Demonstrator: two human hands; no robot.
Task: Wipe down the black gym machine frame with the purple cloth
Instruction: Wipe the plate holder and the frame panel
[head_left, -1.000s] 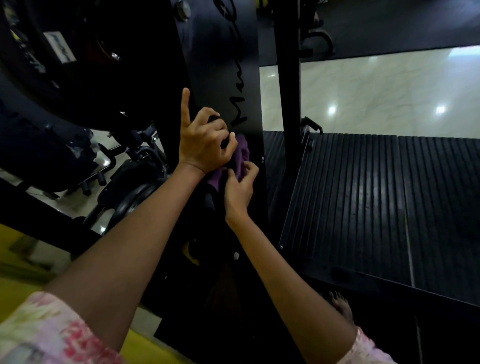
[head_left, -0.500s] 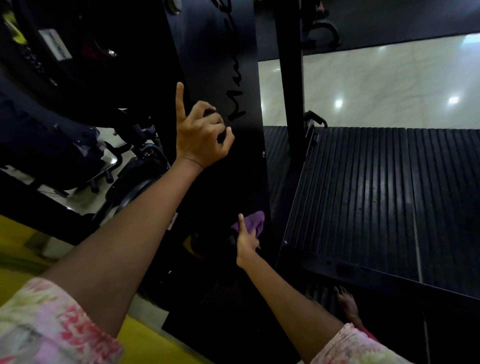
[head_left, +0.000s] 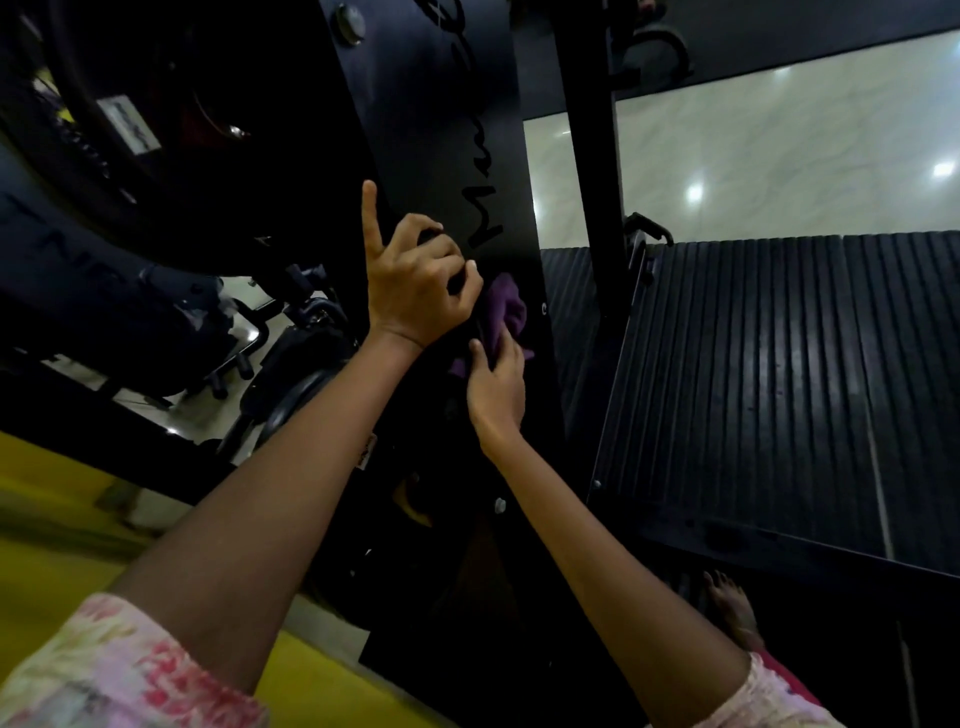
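Observation:
The black gym machine frame (head_left: 441, 130) is a broad upright panel with script lettering, running down the middle of the view. My left hand (head_left: 415, 280) sits at the panel's left edge, fingers curled round a dark part there and the index finger pointing up. Just below and to the right, my right hand (head_left: 496, 387) holds the bunched purple cloth (head_left: 506, 306) against the panel face. Part of the cloth is hidden under my fingers and behind my left hand.
A thin black upright post (head_left: 587, 156) stands right of the panel. A ribbed black mat (head_left: 779, 389) lies beyond it, with pale marble floor (head_left: 779, 145) farther back. Dark machine parts (head_left: 130, 156) crowd the left. A bare foot (head_left: 732, 608) shows at the lower right, and a yellow surface (head_left: 52, 519) at the lower left.
My right hand went down the panel with the cloth, then came back up to just under my left hand. My left hand stayed at the panel's edge.

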